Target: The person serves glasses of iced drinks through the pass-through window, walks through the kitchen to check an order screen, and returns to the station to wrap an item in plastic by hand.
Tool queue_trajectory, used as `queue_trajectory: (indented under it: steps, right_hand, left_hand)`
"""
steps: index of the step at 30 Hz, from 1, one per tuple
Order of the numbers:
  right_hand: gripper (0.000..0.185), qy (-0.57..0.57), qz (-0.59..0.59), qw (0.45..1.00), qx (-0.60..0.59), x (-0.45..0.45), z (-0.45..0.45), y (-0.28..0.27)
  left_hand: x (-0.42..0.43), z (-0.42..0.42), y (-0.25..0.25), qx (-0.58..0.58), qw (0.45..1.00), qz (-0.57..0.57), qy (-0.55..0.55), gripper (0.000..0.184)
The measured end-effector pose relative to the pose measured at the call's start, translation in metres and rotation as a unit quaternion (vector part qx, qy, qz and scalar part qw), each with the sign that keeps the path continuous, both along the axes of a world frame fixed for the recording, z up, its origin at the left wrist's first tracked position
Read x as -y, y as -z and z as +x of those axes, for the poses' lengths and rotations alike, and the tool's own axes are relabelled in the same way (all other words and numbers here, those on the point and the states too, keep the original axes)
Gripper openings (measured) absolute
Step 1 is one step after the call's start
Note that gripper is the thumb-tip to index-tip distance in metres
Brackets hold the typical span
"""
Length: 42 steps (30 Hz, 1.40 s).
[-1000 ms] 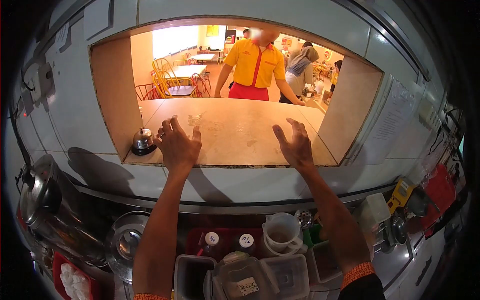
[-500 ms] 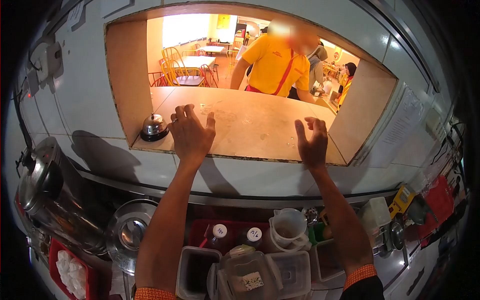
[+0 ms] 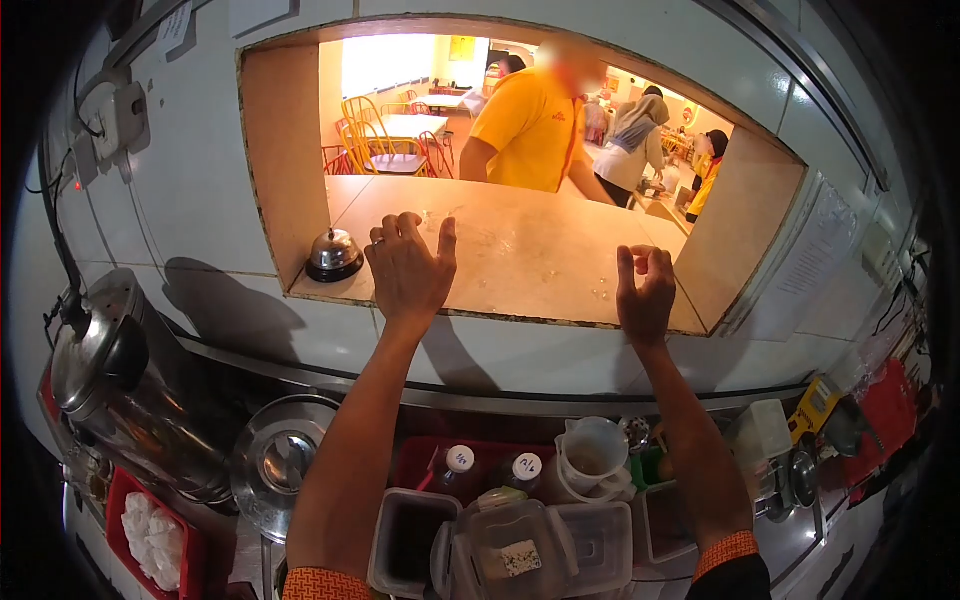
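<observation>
Both arms reach forward to a tiled ledge (image 3: 520,240) in a wall opening. My left hand (image 3: 411,268) is over the ledge's near left part, fingers bent and thumb apart, holding nothing. A silver call bell (image 3: 334,255) on a black base sits just left of it. Toward the ledge's right end is my right hand (image 3: 646,292), its thumb raised and fingers curled but apart, with nothing seen in it. Whether either hand touches the ledge is hard to tell. Small wet spots show on the ledge between the hands.
Beyond the ledge stands a person in a yellow shirt (image 3: 530,125); others are behind. Below are a large metal pot (image 3: 150,400), a round metal lid (image 3: 285,465), a red basket (image 3: 150,540), two white-capped bottles, clear plastic containers (image 3: 515,550) and a measuring jug (image 3: 592,450).
The view has shifted, moving the opening and bell rightward. My right fingers are more curled than before. The person in yellow has leaned and turned toward the right.
</observation>
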State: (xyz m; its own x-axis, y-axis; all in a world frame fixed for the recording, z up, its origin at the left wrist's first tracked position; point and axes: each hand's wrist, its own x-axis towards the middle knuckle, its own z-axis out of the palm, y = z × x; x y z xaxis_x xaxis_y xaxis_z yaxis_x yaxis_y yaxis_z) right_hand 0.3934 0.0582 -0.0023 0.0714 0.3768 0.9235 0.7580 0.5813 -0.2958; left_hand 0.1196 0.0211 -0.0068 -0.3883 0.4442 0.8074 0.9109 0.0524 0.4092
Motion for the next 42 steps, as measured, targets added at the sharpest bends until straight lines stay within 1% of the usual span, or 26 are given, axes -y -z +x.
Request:
queue_trajectory:
  steps: [2, 12, 18, 20, 24, 27, 30, 32, 37, 39, 42]
  right_hand:
    - [0.028, -0.006, -0.04, 0.999, -0.009, 0.001, 0.0008, 0.0]
    - [0.026, -0.017, -0.016, 1.0, -0.008, 0.0006, 0.0019, 0.002]
    - [0.029, -0.013, -0.011, 1.0, -0.005, 0.0009, 0.0015, 0.0022]
    - [0.027, -0.021, -0.03, 0.999, -0.014, 0.0024, 0.0008, 0.0013]
    - [0.027, -0.022, -0.026, 0.999, -0.01, 0.0022, 0.0016, 0.001]
    - [0.028, -0.021, -0.051, 0.998, -0.015, 0.0034, 0.0015, 0.0006]
    - [0.03, -0.015, -0.069, 0.997, -0.017, 0.0042, 0.0008, 0.0002]
    - [0.038, -0.018, -0.049, 0.998, -0.021, 0.0037, 0.0003, 0.0007]
    - [0.039, -0.021, -0.06, 0.998, -0.019, 0.0036, 0.0009, 0.0012]
    - [0.039, -0.022, -0.059, 0.998, -0.02, 0.0033, 0.0014, 0.0018]
    - [0.034, -0.018, -0.079, 0.997, -0.014, 0.0045, 0.0026, 0.0008]
  left_hand:
    - [0.0029, 0.001, -0.0023, 0.0, 1.0, -0.004, 0.005, 0.045]
    - [0.0038, 0.0012, -0.0035, 0.009, 1.0, -0.021, 0.017, 0.042]
    - [0.0045, 0.0016, -0.0047, 0.006, 1.0, -0.025, 0.017, 0.041]
    - [0.0053, 0.002, -0.0051, 0.003, 1.0, -0.025, 0.014, 0.041]
    - [0.0051, 0.0018, -0.0052, 0.003, 0.999, -0.031, 0.016, 0.041]
    - [0.0071, 0.0027, -0.0069, 0.0, 0.999, -0.041, 0.012, 0.04]
    - [0.0063, 0.0027, -0.0062, 0.001, 0.999, -0.044, 0.011, 0.041]
    - [0.006, 0.0021, -0.0057, 0.001, 0.999, -0.042, 0.014, 0.041]
    - [0.0021, 0.0007, -0.0023, -0.012, 1.0, -0.009, 0.011, 0.04]
    - [0.007, 0.0029, -0.0069, 0.004, 0.999, -0.05, 0.013, 0.041]
    - [0.006, 0.0027, -0.0065, 0.002, 0.998, -0.055, 0.012, 0.041]
